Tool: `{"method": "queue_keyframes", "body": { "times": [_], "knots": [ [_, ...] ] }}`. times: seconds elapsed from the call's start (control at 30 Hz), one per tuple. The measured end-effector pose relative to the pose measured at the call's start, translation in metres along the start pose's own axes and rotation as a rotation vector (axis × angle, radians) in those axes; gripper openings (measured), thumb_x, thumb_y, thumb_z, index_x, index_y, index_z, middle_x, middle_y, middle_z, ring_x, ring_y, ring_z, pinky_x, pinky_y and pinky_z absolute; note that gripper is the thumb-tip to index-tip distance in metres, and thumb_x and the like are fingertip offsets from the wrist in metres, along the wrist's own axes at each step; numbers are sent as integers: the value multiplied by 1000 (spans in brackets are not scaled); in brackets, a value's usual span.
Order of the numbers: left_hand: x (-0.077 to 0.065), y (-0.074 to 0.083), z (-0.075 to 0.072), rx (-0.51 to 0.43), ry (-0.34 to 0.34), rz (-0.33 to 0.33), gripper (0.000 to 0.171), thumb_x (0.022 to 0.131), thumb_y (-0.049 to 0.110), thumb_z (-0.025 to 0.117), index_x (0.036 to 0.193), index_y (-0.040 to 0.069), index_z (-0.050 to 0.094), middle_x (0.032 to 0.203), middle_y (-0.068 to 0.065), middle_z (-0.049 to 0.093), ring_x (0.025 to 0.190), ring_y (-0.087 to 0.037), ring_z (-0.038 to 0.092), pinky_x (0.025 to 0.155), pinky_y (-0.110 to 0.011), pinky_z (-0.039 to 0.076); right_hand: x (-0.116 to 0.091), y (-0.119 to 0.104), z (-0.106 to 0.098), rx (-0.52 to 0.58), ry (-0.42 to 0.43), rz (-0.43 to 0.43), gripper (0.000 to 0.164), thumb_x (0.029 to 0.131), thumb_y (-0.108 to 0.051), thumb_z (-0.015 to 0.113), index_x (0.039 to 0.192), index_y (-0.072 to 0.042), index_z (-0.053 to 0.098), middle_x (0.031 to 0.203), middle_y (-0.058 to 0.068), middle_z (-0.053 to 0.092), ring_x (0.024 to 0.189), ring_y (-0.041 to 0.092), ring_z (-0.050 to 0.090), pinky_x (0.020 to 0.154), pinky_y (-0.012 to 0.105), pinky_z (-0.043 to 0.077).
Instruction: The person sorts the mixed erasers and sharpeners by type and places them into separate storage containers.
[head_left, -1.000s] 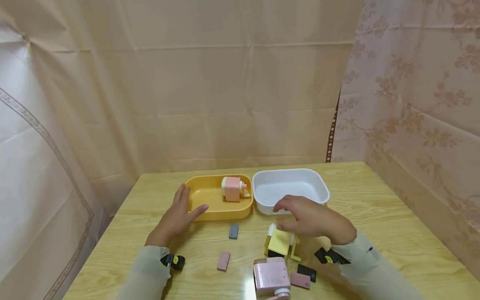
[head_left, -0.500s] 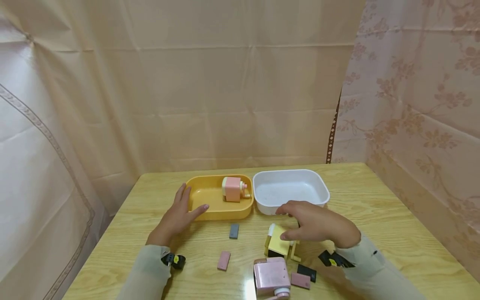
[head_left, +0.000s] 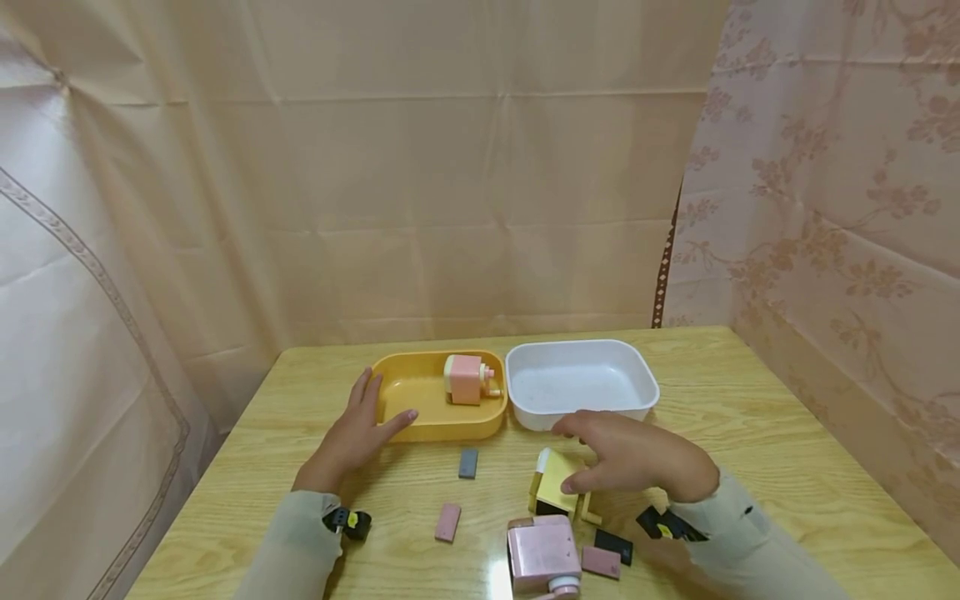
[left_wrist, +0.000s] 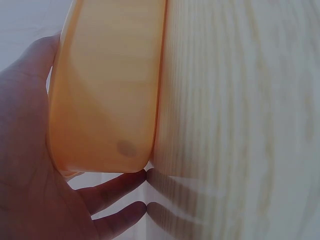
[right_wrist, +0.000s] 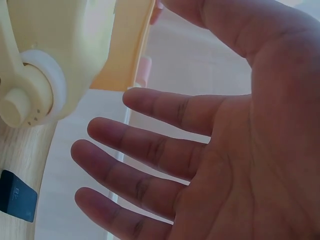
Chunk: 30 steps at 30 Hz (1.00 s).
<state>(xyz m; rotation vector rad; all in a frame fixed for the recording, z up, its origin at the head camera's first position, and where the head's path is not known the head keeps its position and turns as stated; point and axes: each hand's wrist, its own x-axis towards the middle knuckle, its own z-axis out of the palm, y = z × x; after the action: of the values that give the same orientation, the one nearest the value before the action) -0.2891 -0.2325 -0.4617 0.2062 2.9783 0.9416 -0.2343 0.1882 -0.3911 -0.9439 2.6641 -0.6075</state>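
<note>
My left hand spans the left end of the yellow tray, thumb over the front rim. In the left wrist view its fingers are extended beside the tray's wall. A pink hand-crank pencil sharpener lies in that tray. Over a yellow crank sharpener hovers my right hand, thumb overlapping the sharpener's top. The right wrist view has its fingers spread, with nothing in the palm; the yellow sharpener's crank faces them. Nearer me is a metallic pink sharpener.
A white tray stands right of the yellow one. Small blocks like erasers lie about: grey, pink, black and another pink. Curtains close off the wooden table at the back and sides.
My right hand has come lower and slightly nearer me, its thumb now over the yellow sharpener. My left hand and the sharpeners have stayed put.
</note>
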Motion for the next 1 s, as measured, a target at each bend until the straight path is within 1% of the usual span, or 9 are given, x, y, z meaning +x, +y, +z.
{"method": "queue_keyframes", "body": {
  "times": [0.13,0.37,0.67,1.0],
  "knots": [
    [0,0,1,-4,-9,-7,117,87,85,51,168,16,2,175,-8,-10,151,-51,29,114,-72,32,0,-1,3,4,-6,-2,77,84,-51,82,144,-9,56,146,10,60,134,27,57,111,52,46],
    [-1,-1,2,1,-10,-17,119,85,88,50,168,16,2,175,-8,-11,152,-51,29,114,-72,32,1,-4,9,-46,-11,-6,85,80,-49,85,146,-4,54,148,11,58,138,31,53,115,53,41],
    [-1,0,0,2,-12,-24,119,85,88,49,168,17,1,175,-8,-11,152,-50,28,114,-72,31,1,-8,13,-105,-5,-42,90,78,-51,86,146,-1,54,143,13,61,132,30,57,111,51,46],
    [0,0,-1,9,-11,-11,118,87,86,49,168,15,1,175,-10,-10,152,-50,27,114,-71,32,3,-7,15,-112,-18,-12,89,78,-48,87,148,-5,53,142,10,61,130,26,58,109,49,48]
  ]
}}
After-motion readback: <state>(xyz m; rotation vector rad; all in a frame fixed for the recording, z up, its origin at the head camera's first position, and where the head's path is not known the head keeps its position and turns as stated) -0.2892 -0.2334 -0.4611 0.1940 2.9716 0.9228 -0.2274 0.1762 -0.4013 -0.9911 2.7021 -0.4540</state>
